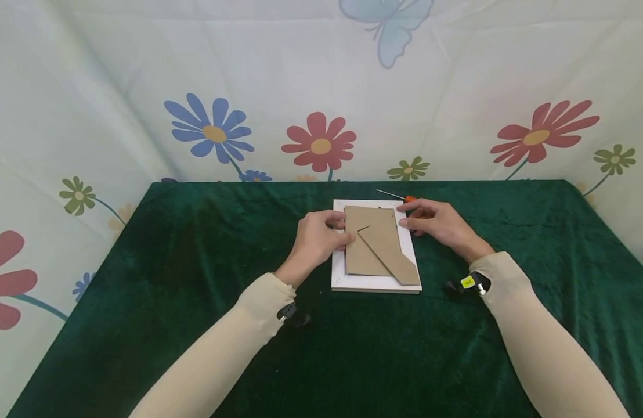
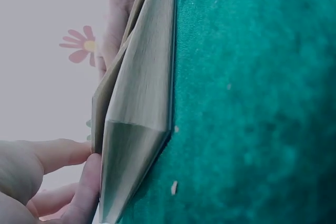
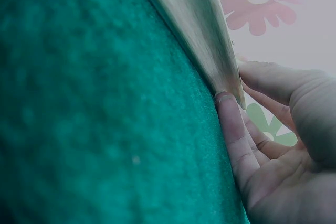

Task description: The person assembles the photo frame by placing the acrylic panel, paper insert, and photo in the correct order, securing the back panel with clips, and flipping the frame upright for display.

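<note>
A white picture frame (image 1: 371, 283) lies back side up on the green cloth. Over it rests a brown backing board (image 1: 360, 258) with a slanting stand leg (image 1: 402, 270) across its lower right. My left hand (image 1: 317, 235) pinches the board's left edge, thumb on top; in the left wrist view the board (image 2: 100, 106) sits raised off the frame along this side. At the frame's upper right edge, my right hand (image 1: 441, 223) holds the rim between thumb and fingers. The right wrist view has those fingertips (image 3: 224, 97) against the frame's side (image 3: 205, 40).
Just behind the frame lies a screwdriver (image 1: 389, 193) with an orange handle, partly covered by the right hand. Green cloth (image 1: 206, 278) covers the table, and a flower-printed curtain (image 1: 280, 75) hangs along its back edge.
</note>
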{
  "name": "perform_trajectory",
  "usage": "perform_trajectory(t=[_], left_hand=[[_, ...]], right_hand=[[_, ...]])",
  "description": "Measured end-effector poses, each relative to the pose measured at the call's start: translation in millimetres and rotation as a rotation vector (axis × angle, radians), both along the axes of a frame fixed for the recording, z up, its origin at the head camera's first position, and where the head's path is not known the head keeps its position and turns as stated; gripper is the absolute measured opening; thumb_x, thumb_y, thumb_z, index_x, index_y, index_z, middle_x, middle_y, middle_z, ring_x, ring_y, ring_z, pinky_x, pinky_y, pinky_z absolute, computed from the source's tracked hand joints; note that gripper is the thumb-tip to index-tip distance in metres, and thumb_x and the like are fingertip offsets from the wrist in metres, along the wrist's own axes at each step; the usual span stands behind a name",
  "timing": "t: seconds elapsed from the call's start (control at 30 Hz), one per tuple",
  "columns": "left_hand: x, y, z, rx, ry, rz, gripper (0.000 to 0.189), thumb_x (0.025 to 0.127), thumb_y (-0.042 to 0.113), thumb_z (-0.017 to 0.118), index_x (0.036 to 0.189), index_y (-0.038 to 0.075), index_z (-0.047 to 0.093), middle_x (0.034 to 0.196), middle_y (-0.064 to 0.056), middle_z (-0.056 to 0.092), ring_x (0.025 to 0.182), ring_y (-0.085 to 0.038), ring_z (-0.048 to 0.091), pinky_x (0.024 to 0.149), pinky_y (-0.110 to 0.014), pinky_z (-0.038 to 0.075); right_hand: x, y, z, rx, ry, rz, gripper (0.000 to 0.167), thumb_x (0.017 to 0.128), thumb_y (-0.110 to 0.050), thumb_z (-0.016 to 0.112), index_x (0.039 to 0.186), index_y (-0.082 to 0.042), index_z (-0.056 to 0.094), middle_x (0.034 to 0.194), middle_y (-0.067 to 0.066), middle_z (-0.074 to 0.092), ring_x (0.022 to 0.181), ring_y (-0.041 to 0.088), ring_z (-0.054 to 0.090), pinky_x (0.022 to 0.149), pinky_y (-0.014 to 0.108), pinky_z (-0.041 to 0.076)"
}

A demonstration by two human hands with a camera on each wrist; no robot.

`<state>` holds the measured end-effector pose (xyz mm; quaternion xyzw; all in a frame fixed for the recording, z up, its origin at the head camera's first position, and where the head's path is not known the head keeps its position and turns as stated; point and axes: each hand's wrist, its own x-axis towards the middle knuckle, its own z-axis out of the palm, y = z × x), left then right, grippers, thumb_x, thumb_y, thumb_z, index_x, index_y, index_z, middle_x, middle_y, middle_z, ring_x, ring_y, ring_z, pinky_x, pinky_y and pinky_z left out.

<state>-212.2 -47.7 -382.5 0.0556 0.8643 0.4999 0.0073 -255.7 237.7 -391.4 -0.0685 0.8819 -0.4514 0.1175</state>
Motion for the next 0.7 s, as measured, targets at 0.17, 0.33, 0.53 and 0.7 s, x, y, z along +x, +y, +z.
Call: perform_trajectory(t=[0.17, 0.33, 0.53, 0.7], left_hand=[[2.1, 0.1, 0.9, -0.002, 0.009, 0.004, 0.043, 0.091, 0.012, 0.086, 0.130, 0.002, 0.071, 0.108, -0.010, 0.075, 0.089, -0.020, 0.076, 0.084, -0.033, 0.062], [4.5, 0.1, 2.4, -0.014, 0.032, 0.013, 0.033, 0.091, 0.013, 0.087, 0.117, 0.001, 0.072, 0.099, -0.010, 0.075, 0.081, -0.019, 0.076, 0.077, -0.030, 0.063], [5.5, -2.0, 3.0, -0.028, 0.038, 0.007, 0.025, 0.091, 0.015, 0.087, 0.107, 0.001, 0.075, 0.089, -0.007, 0.073, 0.067, -0.017, 0.071, 0.066, -0.027, 0.061], [4.9, -2.8, 1.8, -0.054, 0.053, 0.013, 0.021, 0.090, 0.018, 0.088, 0.102, 0.003, 0.079, 0.090, -0.006, 0.074, 0.068, -0.019, 0.069, 0.061, -0.027, 0.059]], right_hand=[[-0.2, 0.6, -1.1, 0.002, 0.002, -0.001, 0.055, 0.100, -0.042, 0.075, 0.147, -0.017, 0.063, 0.124, 0.014, 0.067, 0.103, 0.032, 0.064, 0.103, 0.050, 0.052], [-0.4, 0.8, -1.3, -0.003, 0.002, 0.001, 0.055, 0.100, -0.041, 0.076, 0.147, -0.017, 0.063, 0.123, 0.014, 0.067, 0.103, 0.032, 0.064, 0.103, 0.052, 0.052], [-0.3, 0.9, -1.0, -0.006, 0.002, 0.002, 0.055, 0.100, -0.042, 0.076, 0.147, -0.017, 0.063, 0.123, 0.014, 0.066, 0.102, 0.032, 0.064, 0.103, 0.051, 0.052], [-0.3, 1.1, -0.8, -0.006, 0.006, 0.002, 0.055, 0.100, -0.041, 0.076, 0.147, -0.017, 0.064, 0.123, 0.014, 0.066, 0.102, 0.032, 0.065, 0.103, 0.049, 0.052]])
